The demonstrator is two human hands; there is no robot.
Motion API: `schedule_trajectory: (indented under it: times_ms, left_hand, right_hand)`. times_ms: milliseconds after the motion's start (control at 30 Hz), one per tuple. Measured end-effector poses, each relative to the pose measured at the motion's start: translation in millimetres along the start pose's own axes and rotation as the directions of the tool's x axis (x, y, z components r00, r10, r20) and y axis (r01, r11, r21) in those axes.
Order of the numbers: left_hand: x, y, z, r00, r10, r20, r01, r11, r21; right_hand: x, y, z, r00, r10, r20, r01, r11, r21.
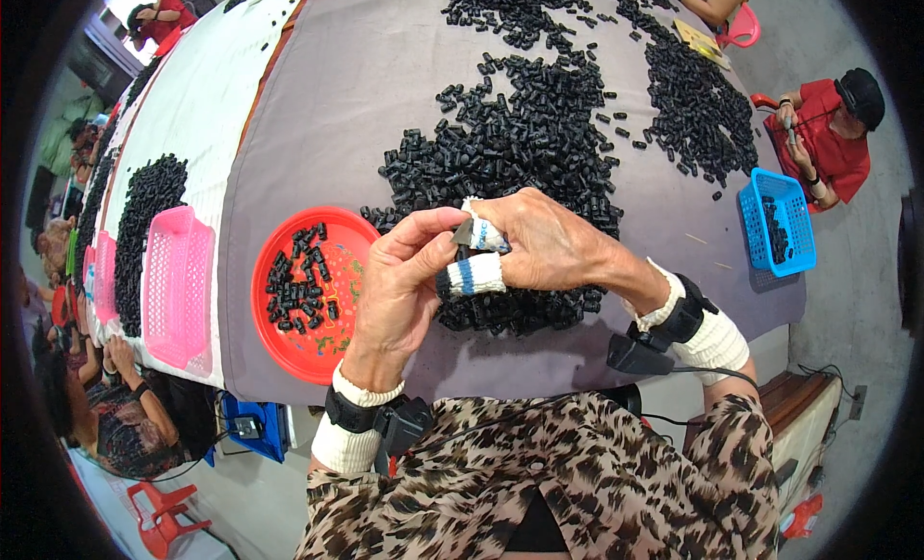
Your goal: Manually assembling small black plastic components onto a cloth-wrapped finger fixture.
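As the left hand (395, 276) pinches an angular dark piece (463, 236), right hand (541, 235) curled, knit-banded, grip unclear

Left hand (399, 281) and right hand (544, 238) meet over big pile of black parts (520, 146), fingertips together on a small dark piece (463, 234), kind unclear. White wraps on right-hand fingers; cream cuffs and black straps on both wrists. Tabletop (318, 127) grey-covered. Round red tray (298, 354) just left of left hand, some black parts inside. Pink basket (178, 286) farther left. Blue basket (754, 223) on right, black parts in it, near co-worker in red top (828, 141). More people along left edge.
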State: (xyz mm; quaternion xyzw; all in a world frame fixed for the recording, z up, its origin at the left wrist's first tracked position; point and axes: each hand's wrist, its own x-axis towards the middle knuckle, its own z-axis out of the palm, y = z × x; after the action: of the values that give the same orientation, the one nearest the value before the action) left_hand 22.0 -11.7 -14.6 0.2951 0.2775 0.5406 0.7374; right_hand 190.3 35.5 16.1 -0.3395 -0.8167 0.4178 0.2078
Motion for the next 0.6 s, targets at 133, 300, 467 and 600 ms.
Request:
schedule_trajectory:
  times_ms: [133,300,467,600]
  left_hand:
    - [0,-1,2,1.0,0.011,-0.009,-0.011,1.0,-0.001]
    - [1,-2,1,1.0,0.026,0.003,-0.026,1.0,-0.012]
    - [1,0,8,0.999,0.036,0.033,-0.034,0.998,-0.05]
    - [1,-5,2,0.998,0.043,0.049,-0.039,0.996,-0.086]
  right_hand:
    - [-2,7,1,0.999,-0.047,0.014,0.048,0.996,-0.076]
    - [-3,2,-1,0.998,-0.056,0.004,0.056,0.99,-0.13]
    - [-4,-6,-7,0.996,-0.017,-0.088,0.021,0.999,0.044]
    - [-3,-9,-8,0.998,0.005,-0.058,-0.003,0.999,0.045]
